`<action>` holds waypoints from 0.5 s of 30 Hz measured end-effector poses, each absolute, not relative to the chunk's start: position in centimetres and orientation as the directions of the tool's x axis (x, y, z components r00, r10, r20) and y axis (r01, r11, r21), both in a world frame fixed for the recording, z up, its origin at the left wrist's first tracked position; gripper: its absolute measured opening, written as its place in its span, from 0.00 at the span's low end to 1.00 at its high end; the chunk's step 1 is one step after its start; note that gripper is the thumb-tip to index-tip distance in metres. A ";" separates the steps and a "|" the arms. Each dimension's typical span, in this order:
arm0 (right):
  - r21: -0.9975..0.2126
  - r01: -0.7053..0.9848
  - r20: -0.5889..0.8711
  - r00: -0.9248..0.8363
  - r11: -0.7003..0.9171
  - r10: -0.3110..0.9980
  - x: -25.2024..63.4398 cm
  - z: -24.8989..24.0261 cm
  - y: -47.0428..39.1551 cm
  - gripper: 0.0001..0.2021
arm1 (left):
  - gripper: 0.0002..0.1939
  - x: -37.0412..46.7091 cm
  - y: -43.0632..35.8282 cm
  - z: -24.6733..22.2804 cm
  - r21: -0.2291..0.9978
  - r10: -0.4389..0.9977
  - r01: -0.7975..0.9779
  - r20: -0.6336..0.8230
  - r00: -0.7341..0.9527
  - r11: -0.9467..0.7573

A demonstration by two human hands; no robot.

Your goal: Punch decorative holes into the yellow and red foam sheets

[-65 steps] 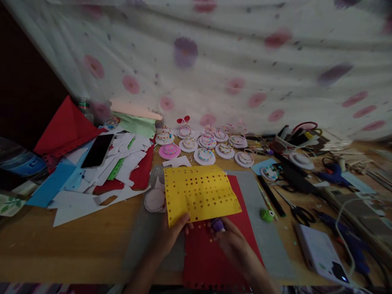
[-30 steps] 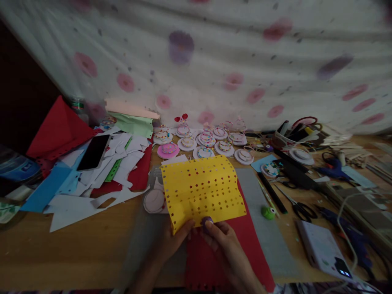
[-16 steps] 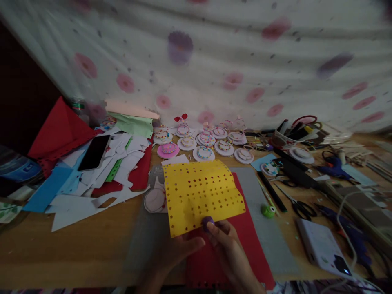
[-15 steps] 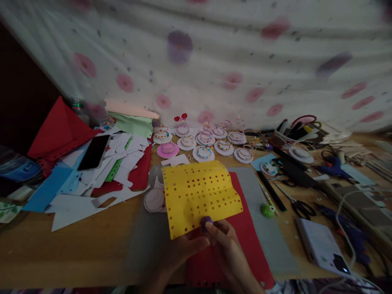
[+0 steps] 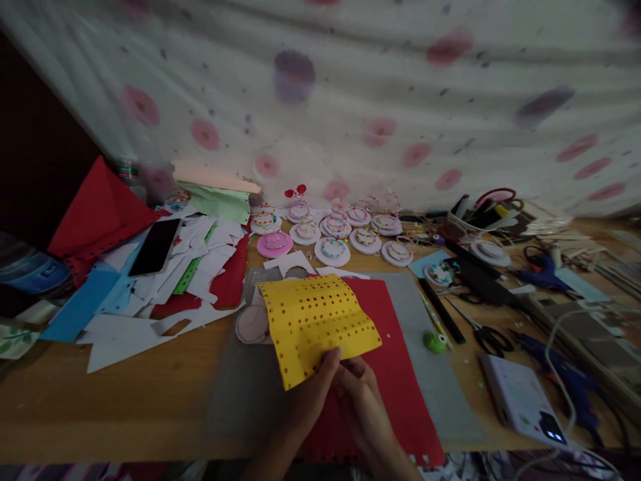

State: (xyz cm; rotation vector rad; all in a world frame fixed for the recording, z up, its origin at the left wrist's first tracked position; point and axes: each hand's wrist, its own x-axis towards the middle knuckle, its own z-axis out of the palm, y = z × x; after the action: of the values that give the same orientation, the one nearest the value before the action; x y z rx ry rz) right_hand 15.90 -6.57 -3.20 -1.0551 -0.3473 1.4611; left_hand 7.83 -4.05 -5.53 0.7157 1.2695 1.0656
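While the left hand (image 5: 316,393) is pinching the near edge of the yellow star-punched sheet (image 5: 315,324), six o'clock from the view's centre, the right hand (image 5: 361,391) is curling its fingers alongside, their grip hidden. Being so densely perforated, the sheet is likely risking a tear under any hard pull. Beneath, a red sheet (image 5: 400,394) is covering part of a grey mat (image 5: 240,394) on a wooden table (image 5: 150,407); towards twelve, a floral curtain (image 5: 350,73) is hanging behind beaded discs (image 5: 332,252).

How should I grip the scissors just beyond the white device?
Likely by the black handle loops, from above with the right hand: the blades point away to the far left, and the white device crowds the near side.
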 end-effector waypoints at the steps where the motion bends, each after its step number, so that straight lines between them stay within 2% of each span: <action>1: -0.753 -0.620 -0.391 0.155 -0.218 0.907 15.9 -3.0 -6.5 0.09 | 0.20 7.8 -3.9 -5.9 0.892 0.911 -0.239 -0.408 -0.058 0.384; 5: -0.771 -0.601 -0.378 0.164 -0.211 0.911 15.9 -2.6 -6.5 0.11 | 0.20 7.6 -3.4 -6.7 0.835 0.893 -0.380 -0.447 -0.048 0.398; 8: -0.776 -0.581 -0.401 0.157 -0.244 0.903 15.7 -2.6 -6.8 0.14 | 0.22 7.6 -3.1 -6.0 0.847 0.892 -0.385 -0.437 -0.113 0.366; 13: -0.822 -0.501 -0.355 0.083 -0.269 0.931 15.8 -2.7 -7.4 0.16 | 0.25 6.9 -2.6 -4.5 0.827 0.902 -0.375 -0.426 0.068 0.419; 15: -0.827 -0.488 -0.359 0.075 -0.280 0.930 16.3 -2.9 -7.5 0.16 | 0.25 6.4 -2.3 -4.2 0.838 0.911 -0.372 -0.409 0.055 0.399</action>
State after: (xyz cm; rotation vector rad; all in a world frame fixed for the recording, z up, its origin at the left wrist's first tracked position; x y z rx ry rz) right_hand 16.32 -7.53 -2.87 -1.1344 -0.5451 1.5120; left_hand 6.42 -2.31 -4.16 0.6114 1.1152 1.0716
